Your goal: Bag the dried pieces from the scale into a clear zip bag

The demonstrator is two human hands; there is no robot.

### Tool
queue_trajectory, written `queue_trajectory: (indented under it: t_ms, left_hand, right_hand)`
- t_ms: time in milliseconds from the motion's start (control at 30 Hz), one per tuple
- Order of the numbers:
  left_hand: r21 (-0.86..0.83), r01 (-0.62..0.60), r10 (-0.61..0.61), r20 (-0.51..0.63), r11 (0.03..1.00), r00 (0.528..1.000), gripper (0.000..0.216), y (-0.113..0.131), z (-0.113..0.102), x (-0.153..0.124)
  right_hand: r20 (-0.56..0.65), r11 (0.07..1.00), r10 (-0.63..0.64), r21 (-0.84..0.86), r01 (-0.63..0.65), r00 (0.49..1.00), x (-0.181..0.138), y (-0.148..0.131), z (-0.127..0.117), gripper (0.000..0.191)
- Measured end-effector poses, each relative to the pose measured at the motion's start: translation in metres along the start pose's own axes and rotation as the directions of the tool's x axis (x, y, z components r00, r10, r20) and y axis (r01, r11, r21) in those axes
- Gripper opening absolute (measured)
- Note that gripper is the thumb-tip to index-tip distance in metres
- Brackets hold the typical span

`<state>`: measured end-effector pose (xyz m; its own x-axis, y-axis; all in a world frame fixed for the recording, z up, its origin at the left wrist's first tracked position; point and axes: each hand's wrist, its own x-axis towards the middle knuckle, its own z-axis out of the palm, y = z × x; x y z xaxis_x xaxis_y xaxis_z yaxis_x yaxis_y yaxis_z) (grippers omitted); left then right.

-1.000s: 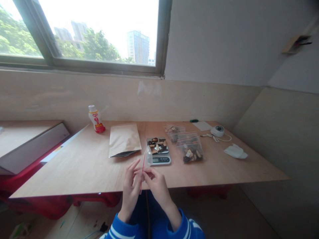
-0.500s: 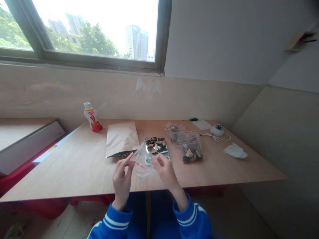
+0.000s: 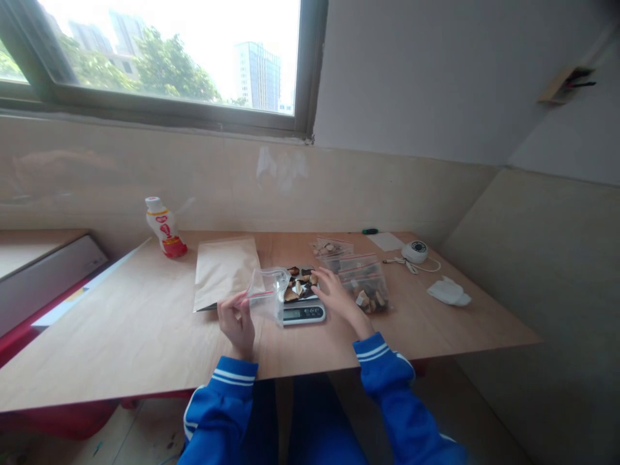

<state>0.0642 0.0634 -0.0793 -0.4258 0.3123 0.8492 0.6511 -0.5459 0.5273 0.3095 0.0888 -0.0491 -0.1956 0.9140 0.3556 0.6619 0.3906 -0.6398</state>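
Left hand (image 3: 236, 321) pinches empty zip bag (image 3: 267, 294) by its red seal, mouth beside the scale (image 3: 303, 309) mid-counter. Right hand (image 3: 339, 298), fingers spread, touches the pieces (image 3: 299, 287). Best hold mouth wide, level with pan.

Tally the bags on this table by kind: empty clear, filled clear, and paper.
Empty clear bag, in the left hand: 1
Filled clear bags: 2 or more; the pile overlaps
Paper bag: 1
Total: at least 4

The left hand (image 3: 237, 321) is raised, thumb and fingers pinched together. The right hand (image 3: 338, 296) reaches forward, palm down, fingers curled. Both arms wear blue sleeves.
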Motion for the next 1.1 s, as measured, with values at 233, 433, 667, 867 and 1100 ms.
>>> queue_trajectory:
  t_ms: [233, 433, 667, 867, 1100]
  left_hand:
    - [-0.023, 0.014, -0.014, 0.030, 1.000, 0.999, 0.020, -0.009, -0.002, -0.011]
    - [-0.063, 0.031, -0.025, 0.101, 0.998, 0.995, 0.020, -0.011, -0.003, -0.014]
    - [-0.082, 0.040, -0.032, 0.103, 0.996, 0.994, 0.016, -0.011, -0.004, -0.014]
    - [-0.090, 0.075, -0.065, 0.113, 0.993, 0.992, 0.019, -0.009, -0.006, -0.013]
    - [-0.103, 0.104, -0.090, 0.138, 0.989, 0.986, 0.020, -0.010, -0.006, -0.014]
  right_hand:
    - [0.073, 0.999, 0.003, -0.052, 0.001, 0.997, 0.004, 0.012, 0.018, 0.041]
    - [-0.007, 1.000, -0.019, -0.019, 0.019, 1.000, 0.004, 0.017, 0.024, 0.022]
    - [0.009, 1.000, -0.020, 0.005, 0.020, 1.000, 0.003, 0.017, 0.020, 0.025]
    - [0.045, 1.000, -0.024, 0.020, 0.024, 0.999, 0.003, 0.017, 0.018, 0.021]
    - [-0.043, 0.999, -0.039, 0.023, 0.040, 0.998, 0.001, 0.015, 0.016, 0.021]
